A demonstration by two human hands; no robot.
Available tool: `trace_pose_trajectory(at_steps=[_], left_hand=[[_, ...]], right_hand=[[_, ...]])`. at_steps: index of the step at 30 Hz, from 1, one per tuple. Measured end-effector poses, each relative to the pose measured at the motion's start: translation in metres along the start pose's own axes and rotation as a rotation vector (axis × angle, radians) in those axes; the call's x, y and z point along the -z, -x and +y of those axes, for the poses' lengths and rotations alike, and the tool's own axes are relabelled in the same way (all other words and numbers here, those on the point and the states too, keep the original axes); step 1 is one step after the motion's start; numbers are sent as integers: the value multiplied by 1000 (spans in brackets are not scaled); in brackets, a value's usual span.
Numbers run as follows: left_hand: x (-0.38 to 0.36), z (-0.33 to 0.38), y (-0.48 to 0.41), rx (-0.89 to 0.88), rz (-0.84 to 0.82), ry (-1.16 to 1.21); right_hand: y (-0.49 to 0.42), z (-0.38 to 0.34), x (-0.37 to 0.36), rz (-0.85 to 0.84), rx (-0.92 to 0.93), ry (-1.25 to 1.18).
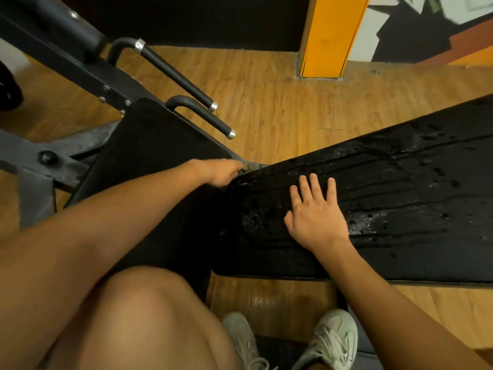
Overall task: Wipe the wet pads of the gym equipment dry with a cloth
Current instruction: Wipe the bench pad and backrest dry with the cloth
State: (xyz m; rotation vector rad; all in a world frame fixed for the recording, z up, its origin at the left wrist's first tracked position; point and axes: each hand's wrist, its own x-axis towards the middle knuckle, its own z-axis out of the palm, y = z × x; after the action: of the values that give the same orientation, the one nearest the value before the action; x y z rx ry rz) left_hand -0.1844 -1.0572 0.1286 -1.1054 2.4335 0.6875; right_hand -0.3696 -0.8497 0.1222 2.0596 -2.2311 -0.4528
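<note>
Wet pad (386, 198) lies beaded with water at right, with the right hand (317, 212) spread flat on it. The left hand (221, 173) curls at its corner, grasping what I cannot tell. The bare palm could slip, pushing droplets onto the floor (266, 102).

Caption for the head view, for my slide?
Right hand flat on the wet bench pad, left hand curled at its corner.

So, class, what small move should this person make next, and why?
Probably sweep the left hand, which seems to grip a dark cloth, rightward along the long black bench pad: water beads and streaks cover it, while the right hand lies flat on it.
</note>
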Motion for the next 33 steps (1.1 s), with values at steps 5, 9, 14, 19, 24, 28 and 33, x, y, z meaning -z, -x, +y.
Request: trace_pose_trajectory(at_steps=[5,9,14,19,24,28,33], left_hand=[[-91,-6,-4,41,145,298],[-132,-5,-17,82,412,548],[-143,-16,-34,6,574,628],[-155,-18,-33,-5,588,724],[-148,-15,-30,36,575,736],[-160,-11,-31,77,659,840],[-168,-14,-11,110,620,925]], right_hand=[[0,0,0,18,-9,0],[0,0,-4,44,-17,0],[4,0,-8,107,-9,3],[1,1,-7,70,-3,-21],[0,1,1,22,9,9],[-2,-2,-6,43,-24,32],[-1,-2,-5,2,-19,52]])
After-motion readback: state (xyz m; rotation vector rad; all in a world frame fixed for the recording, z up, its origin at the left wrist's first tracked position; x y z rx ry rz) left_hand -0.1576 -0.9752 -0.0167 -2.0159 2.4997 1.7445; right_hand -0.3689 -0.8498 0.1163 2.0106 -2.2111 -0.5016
